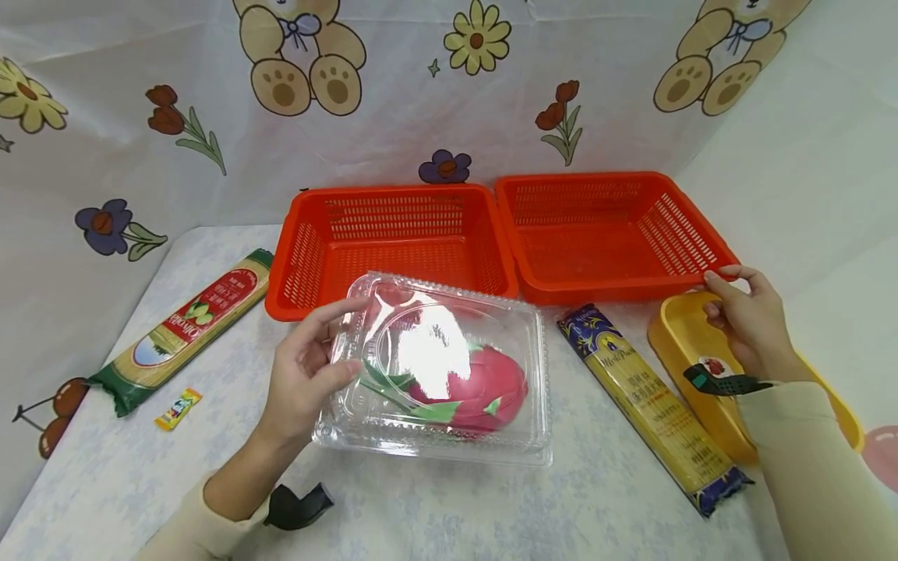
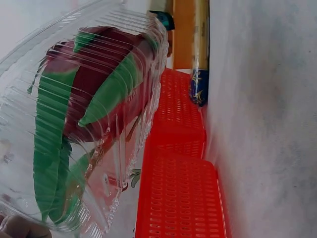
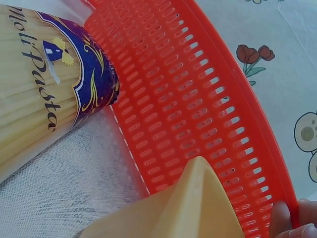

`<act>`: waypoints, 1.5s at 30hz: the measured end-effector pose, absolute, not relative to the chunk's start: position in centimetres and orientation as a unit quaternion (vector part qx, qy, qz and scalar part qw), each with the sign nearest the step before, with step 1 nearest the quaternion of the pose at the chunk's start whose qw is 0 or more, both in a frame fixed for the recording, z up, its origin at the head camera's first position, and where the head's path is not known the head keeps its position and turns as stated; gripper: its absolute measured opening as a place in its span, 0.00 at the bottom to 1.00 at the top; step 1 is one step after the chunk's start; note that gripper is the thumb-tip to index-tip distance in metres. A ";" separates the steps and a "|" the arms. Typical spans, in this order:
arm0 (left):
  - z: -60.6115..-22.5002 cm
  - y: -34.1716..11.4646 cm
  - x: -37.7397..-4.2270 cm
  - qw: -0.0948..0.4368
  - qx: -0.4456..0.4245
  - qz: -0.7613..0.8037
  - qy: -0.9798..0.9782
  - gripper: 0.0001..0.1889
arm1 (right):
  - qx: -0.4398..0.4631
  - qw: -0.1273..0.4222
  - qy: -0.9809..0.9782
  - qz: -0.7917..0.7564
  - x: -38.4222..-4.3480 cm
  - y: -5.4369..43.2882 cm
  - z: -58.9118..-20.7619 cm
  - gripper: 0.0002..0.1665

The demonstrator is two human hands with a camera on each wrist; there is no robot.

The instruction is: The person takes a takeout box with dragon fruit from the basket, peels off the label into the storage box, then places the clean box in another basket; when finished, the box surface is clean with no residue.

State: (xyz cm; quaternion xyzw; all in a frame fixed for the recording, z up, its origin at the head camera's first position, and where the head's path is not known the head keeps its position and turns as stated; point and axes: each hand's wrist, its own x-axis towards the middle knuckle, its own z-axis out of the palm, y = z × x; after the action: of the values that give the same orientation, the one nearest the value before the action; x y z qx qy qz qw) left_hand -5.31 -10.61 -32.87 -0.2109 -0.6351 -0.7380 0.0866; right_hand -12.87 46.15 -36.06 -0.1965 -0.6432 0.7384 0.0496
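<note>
Fingers of the left hand [image 1: 309,366] curl round the near-left corner of a clear clamshell box [image 1: 449,374], thumb on top, so the box is tipped up off the desk [image 1: 491,506] on that side; the grip at the edge keeps the lid closed over the red dragon fruit [image 1: 477,386] inside. The right hand [image 1: 747,319] pinches the front corner of the right red basket [image 1: 610,234], fingertips over the rim, seemingly steadying it. Just under that hand lies a yellow tray [image 1: 673,335], and beside it toward the box a blue-ended pasta pack [image 1: 652,405]. Beyond the box stands the left red basket [image 1: 393,241]; well out past the left hand lies a green pasta pack [image 1: 185,327] and a small sachet [image 1: 178,408].
</note>
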 end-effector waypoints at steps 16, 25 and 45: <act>-30.2 -5.7 -14.2 0.081 -0.182 -0.795 -0.573 0.25 | -0.195 0.064 -0.629 0.749 -12.2 46.5 -36.2 0.28; -29.0 -0.9 -19.0 0.047 -0.167 -0.840 -0.515 0.22 | -0.217 0.070 -0.635 0.738 -12.6 46.4 -36.1 0.34; -30.5 8.6 -25.8 0.068 -0.069 -0.837 -0.539 0.18 | -0.225 0.066 -0.640 0.731 -12.9 45.3 -35.6 0.32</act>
State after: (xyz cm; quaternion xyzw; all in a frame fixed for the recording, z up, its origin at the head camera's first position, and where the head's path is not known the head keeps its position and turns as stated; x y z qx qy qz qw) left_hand -25.79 8.64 -30.53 -0.0685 -0.5392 -0.8367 0.0676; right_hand -12.93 45.30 -35.58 -0.2246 -0.6405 0.7314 0.0664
